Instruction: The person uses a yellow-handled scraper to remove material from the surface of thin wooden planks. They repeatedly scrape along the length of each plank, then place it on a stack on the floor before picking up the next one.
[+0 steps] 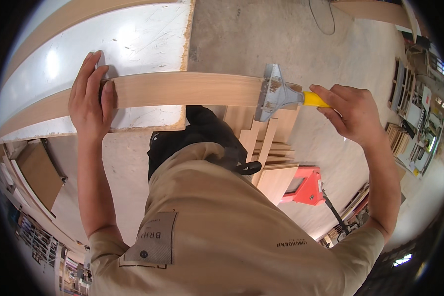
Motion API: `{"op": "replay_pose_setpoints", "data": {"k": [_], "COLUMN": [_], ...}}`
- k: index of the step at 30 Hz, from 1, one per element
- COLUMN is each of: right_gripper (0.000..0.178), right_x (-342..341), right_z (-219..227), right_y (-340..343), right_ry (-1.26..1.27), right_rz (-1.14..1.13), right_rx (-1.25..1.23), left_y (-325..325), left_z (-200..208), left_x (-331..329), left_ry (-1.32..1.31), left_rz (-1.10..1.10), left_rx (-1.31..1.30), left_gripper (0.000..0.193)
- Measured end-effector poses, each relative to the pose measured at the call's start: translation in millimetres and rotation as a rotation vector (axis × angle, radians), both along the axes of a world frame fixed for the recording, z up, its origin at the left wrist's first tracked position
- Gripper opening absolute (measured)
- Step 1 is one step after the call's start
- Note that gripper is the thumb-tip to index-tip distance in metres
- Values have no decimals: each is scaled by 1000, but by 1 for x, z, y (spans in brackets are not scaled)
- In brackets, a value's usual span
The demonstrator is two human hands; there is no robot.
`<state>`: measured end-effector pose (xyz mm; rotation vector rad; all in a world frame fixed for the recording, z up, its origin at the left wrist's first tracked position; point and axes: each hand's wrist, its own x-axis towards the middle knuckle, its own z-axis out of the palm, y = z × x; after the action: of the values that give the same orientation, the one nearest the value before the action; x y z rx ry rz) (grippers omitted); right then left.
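Observation:
A long, light-brown wooden plank [192, 89] lies across a white worktop and juts out past its right edge. My left hand [90, 101] rests over the plank on the left, with its fingers stretched past the far edge and the thumb against the wood. In my right hand [352, 111] is a scraper [279, 93], its yellow handle pinched between thumb and fingers. The scraper's wide grey metal head sits across the plank's overhanging end, with brownish smears on it. What its underside touches is hidden.
The white worktop [148, 49] has a chipped right edge, with another wooden strip [59, 29] along its far side. Below the plank's end are stacked boards [276, 180] beside a red pallet-jack-like machine [306, 186]. More panels [399, 138] stand at the far right.

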<state>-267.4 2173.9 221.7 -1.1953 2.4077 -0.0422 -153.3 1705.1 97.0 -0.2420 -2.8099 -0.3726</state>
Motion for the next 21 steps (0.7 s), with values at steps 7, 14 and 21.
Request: {"op": "replay_pose_setpoints", "data": {"k": [7, 14, 21], "right_gripper": [50, 50, 48], "right_x": [7, 10, 19], "right_z": [-5, -6, -16], "right_y": [-59, -115, -189], "right_ry": [0, 40, 52], "right_rz": [23, 70, 128], "right_rx": [-6, -2, -86], "left_y": [-5, -22, -32], "left_z": [-2, -9, -12], "left_x": [2, 0, 9], "left_ry": [-24, 120, 207], "left_rz": [-3, -148, -155], "left_rx": [73, 360, 518], "left_gripper": [24, 40, 54]}}
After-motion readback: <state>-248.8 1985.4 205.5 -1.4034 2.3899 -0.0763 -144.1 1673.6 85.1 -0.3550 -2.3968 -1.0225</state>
